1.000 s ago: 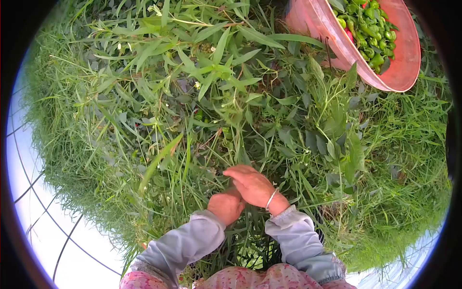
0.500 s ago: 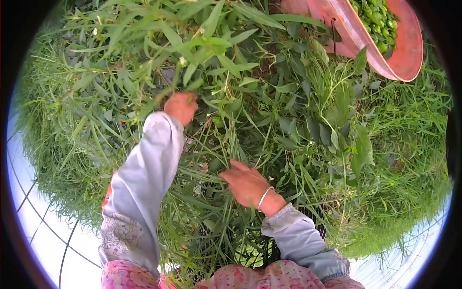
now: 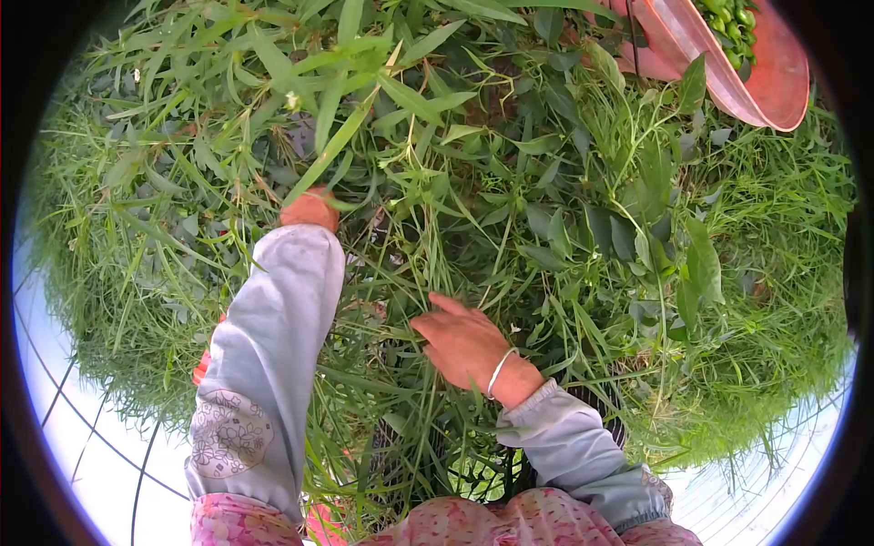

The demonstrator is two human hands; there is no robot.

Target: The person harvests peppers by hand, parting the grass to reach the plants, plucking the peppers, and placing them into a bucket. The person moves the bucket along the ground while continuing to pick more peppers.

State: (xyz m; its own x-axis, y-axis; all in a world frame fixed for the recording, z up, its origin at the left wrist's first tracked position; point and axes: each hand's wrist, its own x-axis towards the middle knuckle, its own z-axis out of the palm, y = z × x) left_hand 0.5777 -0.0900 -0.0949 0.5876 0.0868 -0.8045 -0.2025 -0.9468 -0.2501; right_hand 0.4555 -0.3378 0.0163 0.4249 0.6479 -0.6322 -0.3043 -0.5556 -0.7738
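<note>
My left hand (image 3: 311, 209) reaches into the dense green plants (image 3: 428, 196), left of centre. Leaves cover its fingers, so what it holds, if anything, is hidden. Nearer to me, my right hand (image 3: 462, 342) rests over long grass stems, palm down, with a white bangle (image 3: 501, 373) at its wrist. Its thumb and forefinger are stretched apart and the other fingers are bent down among the stems; nothing shows in its grip.
At the upper right a pink-red container (image 3: 774, 82) holds green peppers (image 3: 731, 27). Tall leafy stems rise in front of my left hand. Grass (image 3: 783, 300) grows thickly on the right side.
My left hand has moved left and slightly nearer to me, deeper behind the leaves. My right hand has barely shifted. The container sits a little higher and further right in view.
</note>
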